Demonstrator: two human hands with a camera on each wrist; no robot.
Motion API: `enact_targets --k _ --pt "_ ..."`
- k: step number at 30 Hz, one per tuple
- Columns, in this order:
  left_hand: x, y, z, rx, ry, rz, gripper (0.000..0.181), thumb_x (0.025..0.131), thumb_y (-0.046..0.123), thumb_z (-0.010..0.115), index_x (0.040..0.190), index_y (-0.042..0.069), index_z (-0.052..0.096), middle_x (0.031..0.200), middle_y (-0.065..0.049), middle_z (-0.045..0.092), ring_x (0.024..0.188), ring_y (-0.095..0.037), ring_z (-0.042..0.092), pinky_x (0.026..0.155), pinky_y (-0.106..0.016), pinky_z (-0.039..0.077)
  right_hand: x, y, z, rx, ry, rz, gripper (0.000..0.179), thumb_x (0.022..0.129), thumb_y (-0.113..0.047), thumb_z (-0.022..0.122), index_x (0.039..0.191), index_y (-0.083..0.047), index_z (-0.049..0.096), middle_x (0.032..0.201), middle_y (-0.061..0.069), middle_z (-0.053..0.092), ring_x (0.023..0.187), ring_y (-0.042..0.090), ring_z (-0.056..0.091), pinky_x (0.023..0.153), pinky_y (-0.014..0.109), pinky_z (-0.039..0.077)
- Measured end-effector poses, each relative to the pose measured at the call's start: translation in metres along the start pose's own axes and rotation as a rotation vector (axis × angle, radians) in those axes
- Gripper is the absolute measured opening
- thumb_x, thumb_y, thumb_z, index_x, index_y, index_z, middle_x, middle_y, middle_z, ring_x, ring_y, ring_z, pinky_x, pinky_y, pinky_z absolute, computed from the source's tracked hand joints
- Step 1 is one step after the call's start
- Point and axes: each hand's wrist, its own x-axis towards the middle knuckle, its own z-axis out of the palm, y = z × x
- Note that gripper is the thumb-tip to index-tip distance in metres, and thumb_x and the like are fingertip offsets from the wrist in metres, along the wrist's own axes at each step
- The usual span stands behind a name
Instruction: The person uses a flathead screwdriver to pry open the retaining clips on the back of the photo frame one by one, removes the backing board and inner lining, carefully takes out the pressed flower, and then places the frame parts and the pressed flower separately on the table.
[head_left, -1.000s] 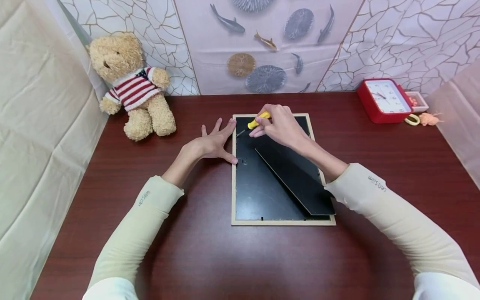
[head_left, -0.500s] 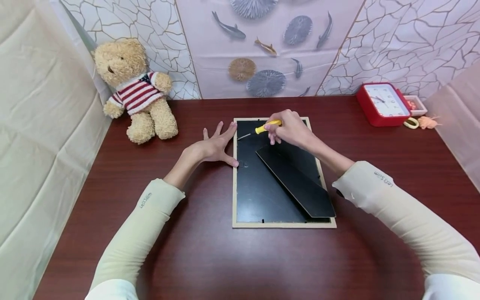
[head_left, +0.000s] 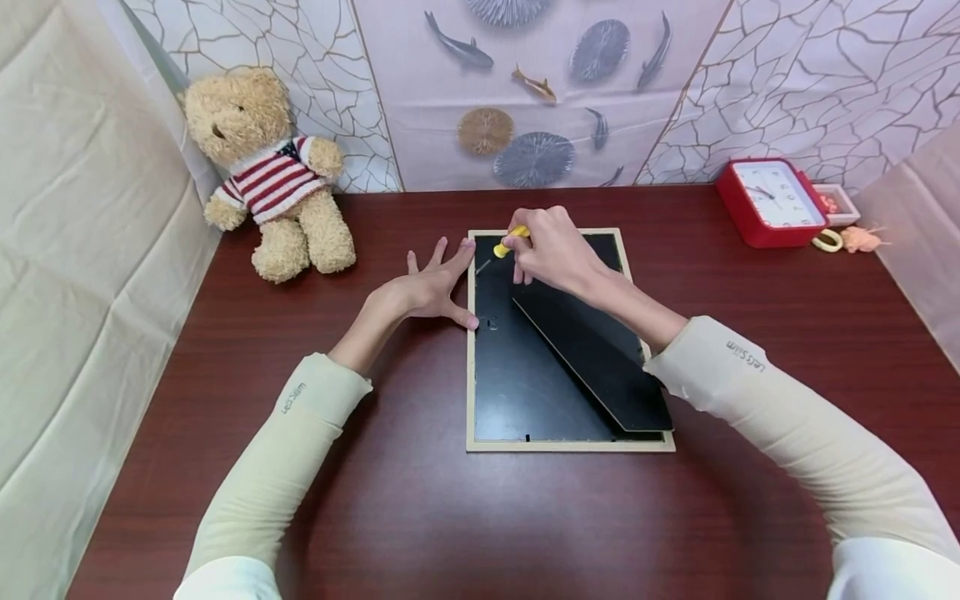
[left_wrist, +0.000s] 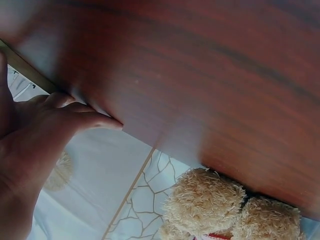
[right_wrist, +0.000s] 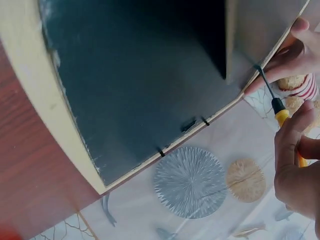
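Note:
A picture frame [head_left: 471, 375] with a pale wooden border lies face down, its black backing board [head_left: 517, 392] showing. From the board a black stand flap [head_left: 600, 362] rises at a slant. My right hand [head_left: 558, 254] grips the yellow handle of a screwdriver [right_wrist: 282, 117]. The screwdriver's thin shaft slants down to the frame's inner left edge, near the upper corner; the right wrist view shows its tip by a small dark tab there. My left hand [head_left: 431, 287] lies with spread fingers at the frame's left side, thumb and index finger touching the border.
A teddy bear [head_left: 270, 179] in a striped sweater sits at the back left. A red clock [head_left: 772, 202] stands at the back right, beside a small tray [head_left: 837, 204], a yellow ring [head_left: 827, 241] and an orange fuzzy thing [head_left: 862, 240]. Patterned cloth hangs behind the table [head_left: 480, 533].
My right hand first drew back rightward with the screwdriver lying flatter, then came left again with the handle tilted more steeply. The left hand and the frame have kept their places.

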Motion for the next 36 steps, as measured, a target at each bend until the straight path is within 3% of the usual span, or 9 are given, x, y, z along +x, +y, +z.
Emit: enact_targets --k 4,9,12,15,20,23,29,33,36 --pt "-0.002 0.003 0.000 -0.002 0.006 0.008 0.140 0.090 0.052 0.090 0.175 0.024 -0.018 0.184 0.003 -0.021 0.165 -0.025 -0.034 0.125 -0.068 -0.026 -0.008 0.009 -0.002 0.028 0.009 0.025 0.015 0.108 -0.001 0.062 0.110 0.011 0.071 0.072 0.016 0.078 0.055 0.020 0.075 0.059 0.019 0.056" --pt "-0.005 0.002 0.004 -0.018 0.003 0.020 0.139 0.091 0.049 0.090 0.175 0.023 -0.018 0.183 0.002 -0.022 0.165 -0.025 -0.036 0.125 -0.067 -0.028 -0.016 0.033 -0.001 0.205 0.038 0.211 0.019 0.109 -0.004 0.066 0.117 0.011 0.074 0.077 0.015 0.080 0.057 0.007 0.073 0.071 0.030 0.065" --pt "-0.004 0.001 0.007 -0.020 0.003 0.030 0.138 0.091 0.048 0.090 0.175 0.022 -0.017 0.184 0.001 -0.020 0.165 -0.026 -0.035 0.125 -0.067 -0.028 -0.018 0.041 0.000 0.283 0.056 0.266 0.021 0.108 -0.004 0.067 0.120 0.012 0.074 0.080 0.017 0.080 0.060 0.006 0.074 0.069 0.036 0.066" --pt "-0.003 0.002 0.007 -0.014 0.003 0.031 0.139 0.091 0.048 0.090 0.175 0.021 -0.017 0.184 0.000 -0.020 0.165 -0.026 -0.035 0.125 -0.067 -0.027 -0.017 0.037 0.001 0.240 0.049 0.217 0.020 0.109 -0.003 0.066 0.118 0.012 0.073 0.079 0.018 0.080 0.060 0.011 0.076 0.066 0.032 0.065" --pt "-0.001 0.003 0.003 0.005 0.003 0.013 0.139 0.091 0.048 0.090 0.175 0.021 -0.018 0.184 0.000 -0.020 0.165 -0.027 -0.035 0.126 -0.067 -0.027 -0.010 0.016 0.000 0.086 0.022 0.043 0.015 0.108 0.001 0.063 0.112 0.013 0.071 0.078 0.021 0.079 0.063 0.026 0.079 0.058 0.017 0.056" --pt "0.000 0.004 0.001 0.003 0.006 0.008 0.139 0.091 0.048 0.090 0.175 0.021 -0.017 0.184 0.001 -0.020 0.165 -0.027 -0.035 0.126 -0.067 -0.027 -0.006 0.003 0.001 0.039 0.007 0.003 0.013 0.107 0.005 0.061 0.110 0.014 0.070 0.087 0.024 0.081 0.065 0.029 0.080 0.058 0.014 0.054" --pt "0.002 0.003 -0.001 -0.010 0.004 0.005 0.139 0.091 0.049 0.090 0.175 0.020 -0.017 0.184 0.000 -0.022 0.165 -0.028 -0.035 0.126 -0.067 -0.026 0.003 -0.015 0.004 -0.035 -0.006 0.027 0.014 0.101 0.011 0.057 0.109 0.012 0.069 0.105 0.027 0.081 0.070 0.026 0.082 0.068 0.027 0.064" --pt "0.002 0.002 0.000 -0.011 0.008 0.004 0.140 0.091 0.050 0.089 0.175 0.020 -0.018 0.184 -0.001 -0.022 0.166 -0.028 -0.035 0.126 -0.066 -0.026 0.010 -0.024 0.007 -0.120 -0.005 0.011 0.009 0.100 0.010 0.060 0.102 0.010 0.069 0.094 0.023 0.081 0.071 0.024 0.082 0.079 0.036 0.066" --pt "0.002 0.002 0.002 -0.009 0.008 0.003 0.139 0.091 0.049 0.089 0.175 0.020 -0.018 0.184 -0.001 -0.021 0.165 -0.028 -0.035 0.126 -0.067 -0.026 0.014 -0.029 0.010 -0.183 -0.003 -0.028 0.006 0.096 0.011 0.064 0.093 0.007 0.067 0.078 0.018 0.076 0.071 0.026 0.080 0.079 0.039 0.064"
